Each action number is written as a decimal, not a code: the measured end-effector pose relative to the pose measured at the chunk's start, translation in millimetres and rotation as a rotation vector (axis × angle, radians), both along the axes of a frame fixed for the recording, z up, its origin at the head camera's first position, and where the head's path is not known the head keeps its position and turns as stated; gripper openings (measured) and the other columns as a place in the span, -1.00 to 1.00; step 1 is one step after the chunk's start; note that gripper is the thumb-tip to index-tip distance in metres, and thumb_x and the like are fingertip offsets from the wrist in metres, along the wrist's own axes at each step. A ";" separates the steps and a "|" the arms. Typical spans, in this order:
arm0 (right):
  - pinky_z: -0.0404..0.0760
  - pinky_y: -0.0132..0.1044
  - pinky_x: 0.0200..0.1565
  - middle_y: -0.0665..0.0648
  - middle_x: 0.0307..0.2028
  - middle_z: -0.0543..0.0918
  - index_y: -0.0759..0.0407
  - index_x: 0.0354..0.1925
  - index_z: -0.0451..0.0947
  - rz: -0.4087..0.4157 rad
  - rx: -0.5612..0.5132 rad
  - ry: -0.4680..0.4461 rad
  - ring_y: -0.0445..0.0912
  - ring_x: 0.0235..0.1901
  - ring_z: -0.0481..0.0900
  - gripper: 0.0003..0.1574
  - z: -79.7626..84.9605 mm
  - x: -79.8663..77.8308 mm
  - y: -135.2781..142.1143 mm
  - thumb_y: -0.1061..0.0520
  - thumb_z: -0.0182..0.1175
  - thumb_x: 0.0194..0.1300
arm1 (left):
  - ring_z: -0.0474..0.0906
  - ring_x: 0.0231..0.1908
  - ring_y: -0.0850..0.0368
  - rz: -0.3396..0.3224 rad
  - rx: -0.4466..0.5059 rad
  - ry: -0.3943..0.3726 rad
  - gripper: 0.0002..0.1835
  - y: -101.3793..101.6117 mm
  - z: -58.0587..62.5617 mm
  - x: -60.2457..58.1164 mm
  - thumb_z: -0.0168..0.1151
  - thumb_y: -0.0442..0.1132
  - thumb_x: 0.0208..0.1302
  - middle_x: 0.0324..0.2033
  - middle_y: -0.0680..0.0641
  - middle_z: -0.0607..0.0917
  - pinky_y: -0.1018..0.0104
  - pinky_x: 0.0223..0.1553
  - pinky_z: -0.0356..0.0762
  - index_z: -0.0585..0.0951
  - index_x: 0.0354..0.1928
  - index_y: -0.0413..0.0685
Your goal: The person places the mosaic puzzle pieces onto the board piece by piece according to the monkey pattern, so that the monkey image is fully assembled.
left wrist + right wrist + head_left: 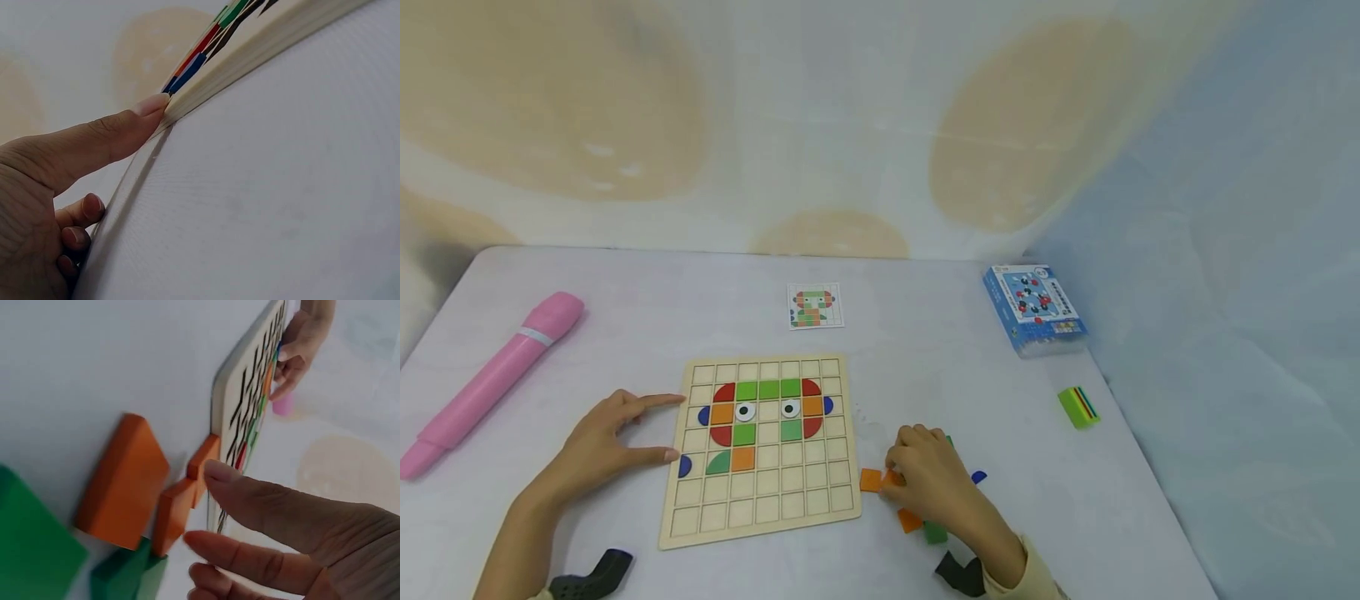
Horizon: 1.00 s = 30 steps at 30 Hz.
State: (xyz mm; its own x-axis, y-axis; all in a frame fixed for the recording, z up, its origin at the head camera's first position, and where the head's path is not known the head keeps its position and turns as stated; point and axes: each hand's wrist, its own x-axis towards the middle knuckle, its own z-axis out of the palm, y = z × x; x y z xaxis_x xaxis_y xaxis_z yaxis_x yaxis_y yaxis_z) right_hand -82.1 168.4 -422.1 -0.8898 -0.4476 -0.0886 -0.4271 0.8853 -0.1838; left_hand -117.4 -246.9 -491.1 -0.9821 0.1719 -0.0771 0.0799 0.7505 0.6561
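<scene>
A wooden grid board (pixel 681 524) bears red, green, orange and blue tiles and two eye tiles. Along its left edge lies my left hand (pixel 601 437), index finger stretched to the upper part, thumb beside a blue half-circle tile (pixel 685 466). The left wrist view shows this thumb (pixel 119 128) against the board's rim. Right of the board, my right hand (pixel 928 477) is over loose tiles. Its thumb and index finger stand apart around an orange square tile (pixel 175 515), fingertips close to it. Another orange square (pixel 870 480) lies by the board's right edge.
A small pattern card (pixel 816 306) lies beyond the board. At the back right is a blue box (pixel 1036 308), with a stack of coloured strips (pixel 1078 407) nearer. A pink tube-shaped object (pixel 493 383) lies at the left. Green tiles (pixel 935 533) are under my right wrist.
</scene>
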 end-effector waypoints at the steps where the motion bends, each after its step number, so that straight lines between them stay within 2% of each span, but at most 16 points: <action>1: 0.47 -0.08 -0.06 -0.07 -0.42 0.47 0.11 -0.44 0.69 -0.009 0.016 0.005 -0.18 -0.37 0.33 -0.70 -1.3 1.7 0.6 -0.01 0.57 -0.05 | 0.21 -0.24 0.03 0.004 0.000 -0.001 -0.18 -0.2 -0.2 0.4 0.59 0.11 -0.12 -0.30 -0.09 0.34 0.15 -0.28 0.14 0.56 0.27 0.13; 7: 0.45 -0.15 -0.13 -0.07 -0.49 0.40 0.15 -0.47 0.65 -0.078 0.041 0.009 -0.16 -0.41 0.28 -0.65 -7.8 5.4 -0.3 -0.01 0.58 -0.07 | 0.21 -0.24 0.04 0.013 -0.001 -0.002 -0.18 -1.5 -1.9 1.6 0.59 0.13 -0.12 -0.31 -0.08 0.33 0.16 -0.28 0.14 0.56 0.27 0.14; 13: 0.40 -0.16 -0.18 -0.06 -0.51 0.39 0.16 -0.51 0.64 -0.092 0.038 0.045 -0.14 -0.41 0.30 -0.70 -10.2 3.4 -2.6 0.04 0.54 -0.09 | 0.21 -0.24 0.04 0.004 -0.001 0.020 -0.17 -1.6 -2.6 0.1 0.60 0.13 -0.13 -0.31 -0.08 0.33 0.17 -0.29 0.13 0.56 0.27 0.14; 18: 0.39 -0.18 -0.20 -0.04 -0.50 0.42 0.15 -0.51 0.64 -0.092 0.031 0.091 -0.13 -0.40 0.34 -0.77 -5.7 -3.4 -10.3 0.09 0.49 -0.10 | 0.22 -0.25 0.04 -0.005 -0.002 0.036 -0.18 -1.4 -1.7 -0.8 0.60 0.12 -0.14 -0.31 -0.07 0.35 0.19 -0.30 0.14 0.57 0.26 0.14; 25: 0.45 -0.18 -0.14 -0.03 -0.46 0.47 0.12 -0.50 0.64 0.042 0.048 0.126 -0.13 -0.37 0.37 -0.70 4.9 -14.5 -43.3 -0.03 0.50 0.00 | 0.23 -0.24 0.03 0.003 0.004 0.022 -0.18 -0.5 0.6 -0.4 0.60 0.11 -0.14 -0.30 -0.09 0.35 0.15 -0.28 0.16 0.57 0.26 0.13; 30: 0.46 -0.15 -0.01 -0.04 -0.39 0.50 0.05 -0.51 0.63 0.139 0.069 0.101 -0.13 -0.30 0.40 -0.74 6.5 -21.1 -76.7 -0.04 0.45 0.06 | 0.23 -0.25 0.04 -0.006 -0.001 0.039 -0.18 0.0 1.1 0.0 0.60 0.11 -0.14 -0.31 -0.08 0.36 0.16 -0.30 0.16 0.57 0.25 0.11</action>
State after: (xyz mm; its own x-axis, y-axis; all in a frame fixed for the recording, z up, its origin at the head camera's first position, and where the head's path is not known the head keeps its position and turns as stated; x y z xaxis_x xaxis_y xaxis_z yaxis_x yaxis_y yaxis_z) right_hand -103.2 91.8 -415.5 -0.8256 -0.5630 -0.0369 -0.5595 0.8254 -0.0747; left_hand -117.5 -246.8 -490.0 -0.9832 0.1781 -0.0394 0.1098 0.7505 0.6517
